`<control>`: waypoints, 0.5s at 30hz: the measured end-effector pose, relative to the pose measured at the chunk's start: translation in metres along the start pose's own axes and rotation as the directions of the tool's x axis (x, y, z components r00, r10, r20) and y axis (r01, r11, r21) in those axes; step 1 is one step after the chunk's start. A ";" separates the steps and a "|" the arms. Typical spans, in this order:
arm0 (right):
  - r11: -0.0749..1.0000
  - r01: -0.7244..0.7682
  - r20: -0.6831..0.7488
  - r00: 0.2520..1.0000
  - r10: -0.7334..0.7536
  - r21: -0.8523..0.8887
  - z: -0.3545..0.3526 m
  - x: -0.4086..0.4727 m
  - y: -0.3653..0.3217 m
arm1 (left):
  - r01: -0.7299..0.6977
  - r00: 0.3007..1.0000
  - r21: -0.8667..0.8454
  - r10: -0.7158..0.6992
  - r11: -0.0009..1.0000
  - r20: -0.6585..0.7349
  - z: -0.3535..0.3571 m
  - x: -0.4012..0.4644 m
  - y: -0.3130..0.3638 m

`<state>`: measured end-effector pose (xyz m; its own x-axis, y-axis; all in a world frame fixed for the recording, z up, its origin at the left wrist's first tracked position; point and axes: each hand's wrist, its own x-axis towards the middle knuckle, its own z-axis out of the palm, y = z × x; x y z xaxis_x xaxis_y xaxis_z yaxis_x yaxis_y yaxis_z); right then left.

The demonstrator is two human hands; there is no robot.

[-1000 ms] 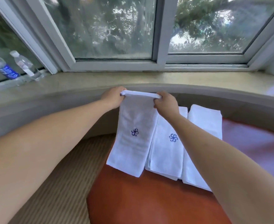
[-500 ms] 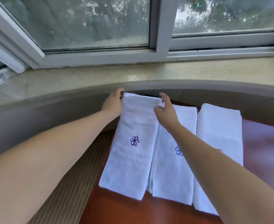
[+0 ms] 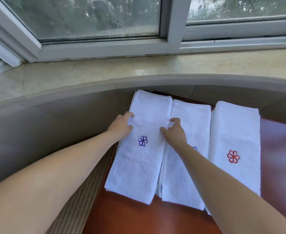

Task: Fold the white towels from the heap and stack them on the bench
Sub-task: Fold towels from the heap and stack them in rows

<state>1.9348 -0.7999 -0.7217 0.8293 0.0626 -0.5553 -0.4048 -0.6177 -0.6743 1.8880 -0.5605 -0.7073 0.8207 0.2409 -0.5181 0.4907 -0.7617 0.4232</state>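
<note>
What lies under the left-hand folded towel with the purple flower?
The purple-flower towel overlaps the left edge of the middle towel and rests on the red-brown bench. Whether more towels lie beneath it is hidden. Both hands rest on top.

Orange-brown bench (image 3: pixel 130 217); three folded white towels (image 3: pixel 235 132) side by side

Three folded towels lie side by side on the bench (image 3: pixel 130 218), their far ends at its back edge under the window sill (image 3: pixel 138 70). The left towel (image 3: pixel 138 169) sits at the bench's left edge, overlapping the middle towel (image 3: pixel 187 166). The right towel (image 3: pixel 235 132) lies just beside the middle one.
</note>
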 end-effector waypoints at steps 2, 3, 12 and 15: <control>0.998 -0.049 0.012 0.999 0.049 0.042 0.002 -0.006 0.002 | 0.000 1.000 -0.029 0.000 1.000 -0.008 0.002 -0.005 -0.005; 0.994 -0.081 0.010 0.997 0.081 0.078 0.001 -0.008 0.001 | 0.002 1.000 -0.059 -0.003 0.998 -0.009 0.003 -0.007 -0.006; 0.969 -0.060 0.020 0.998 0.057 0.239 -0.008 0.016 -0.005 | 0.020 1.000 -0.446 -0.024 0.895 -0.004 0.002 0.016 0.006; 0.976 -0.016 -0.025 0.999 0.023 0.219 -0.005 0.026 -0.013 | 0.018 0.997 -0.487 -0.054 0.873 -0.061 0.001 0.028 0.009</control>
<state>1.9632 -0.7937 -0.7247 0.8294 0.0289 -0.5579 -0.4930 -0.4318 -0.7553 1.9151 -0.5612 -0.7188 0.8093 0.3176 -0.4942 0.5855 -0.3675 0.7226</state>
